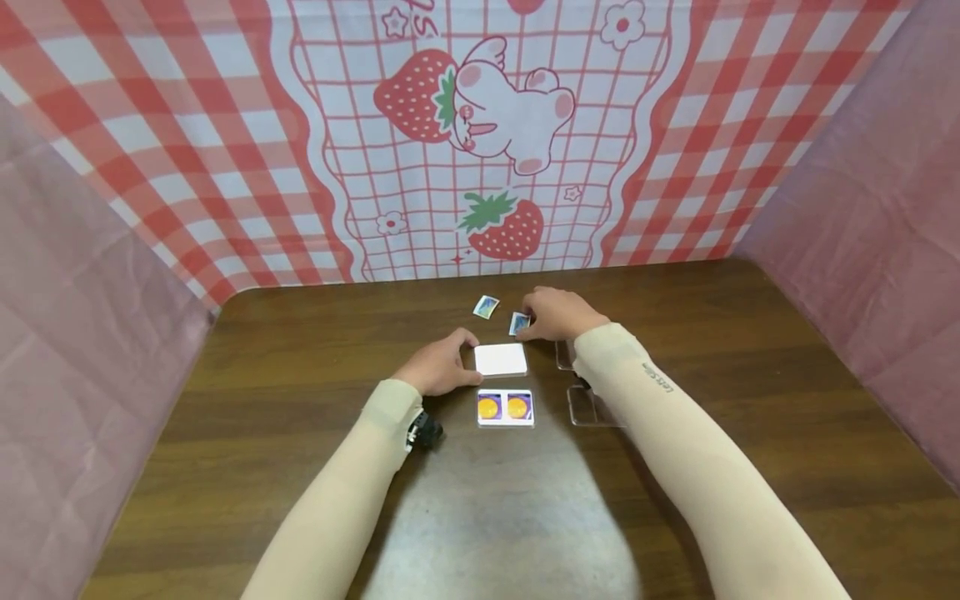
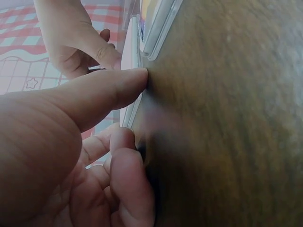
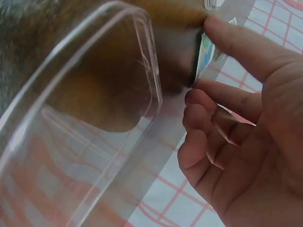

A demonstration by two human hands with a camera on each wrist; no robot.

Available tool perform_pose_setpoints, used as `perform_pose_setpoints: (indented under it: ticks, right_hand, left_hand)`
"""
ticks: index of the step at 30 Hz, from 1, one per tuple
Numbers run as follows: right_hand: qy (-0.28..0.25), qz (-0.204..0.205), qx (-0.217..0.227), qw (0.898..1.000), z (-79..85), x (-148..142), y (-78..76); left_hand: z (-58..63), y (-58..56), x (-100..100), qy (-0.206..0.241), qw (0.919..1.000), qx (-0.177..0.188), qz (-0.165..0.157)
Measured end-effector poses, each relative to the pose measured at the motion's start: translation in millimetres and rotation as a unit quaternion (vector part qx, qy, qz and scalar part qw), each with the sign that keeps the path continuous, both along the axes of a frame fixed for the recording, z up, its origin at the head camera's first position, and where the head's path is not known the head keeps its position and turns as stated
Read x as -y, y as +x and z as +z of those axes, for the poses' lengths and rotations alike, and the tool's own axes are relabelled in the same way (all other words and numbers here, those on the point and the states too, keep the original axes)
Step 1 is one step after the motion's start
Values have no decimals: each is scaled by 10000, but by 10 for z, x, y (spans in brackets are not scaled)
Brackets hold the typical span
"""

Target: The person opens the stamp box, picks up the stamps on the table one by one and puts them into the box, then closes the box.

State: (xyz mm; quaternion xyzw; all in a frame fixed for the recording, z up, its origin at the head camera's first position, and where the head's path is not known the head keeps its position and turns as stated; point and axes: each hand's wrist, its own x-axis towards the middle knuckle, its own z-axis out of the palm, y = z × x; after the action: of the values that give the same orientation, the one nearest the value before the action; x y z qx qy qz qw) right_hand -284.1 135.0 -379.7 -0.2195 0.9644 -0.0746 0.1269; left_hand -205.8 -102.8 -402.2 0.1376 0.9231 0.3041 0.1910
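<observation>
Fingers of the right hand [image 1: 561, 314] are pinched, thumb and index finger, on opposite edges of a small picture card [image 1: 519, 323]; the remaining fingers are curled in beside it. Card is seen toward the far side of the table [image 1: 765, 467], just left of the right hand, printed in blue and green with a white border. Second picture card [image 1: 486, 307] is laid a bit farther and to the left, near it but apart, set askew. White slab [image 1: 501, 360] is placed just nearer than both cards; its left end is gripped by the left hand [image 1: 437, 364], thumb at the near corner, index finger at the far one, other fingers curled underneath. Clear-rimmed tile [image 1: 506, 409] is set just nearer than the slab, with two matching orange-on-purple pictures shown side by side. To the right, two clear cases are partly hidden by the right arm: far case [image 1: 566, 356] and near case [image 1: 583, 407]. Both arms are covered by cream sleeves [image 1: 675, 433], lettering printed on the right one. Far side is closed off by a red-and-white checked cloth [image 1: 217, 125] with strawberries printed on it; left and right sides are hung with pink fabric [image 1: 847, 225].
</observation>
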Motion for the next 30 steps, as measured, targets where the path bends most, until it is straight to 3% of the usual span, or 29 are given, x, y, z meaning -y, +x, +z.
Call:
perform_pose_setpoints:
  ticks: [18, 30]
  right_hand:
    - [-101, 185, -306, 9993, -32, -78, 3]
    - [-400, 443, -736, 9955, 31, -77, 209]
  left_hand:
    - [17, 10, -23, 12, 10000, -2, -8]
    - [1, -3, 8, 38, 10000, -47, -4]
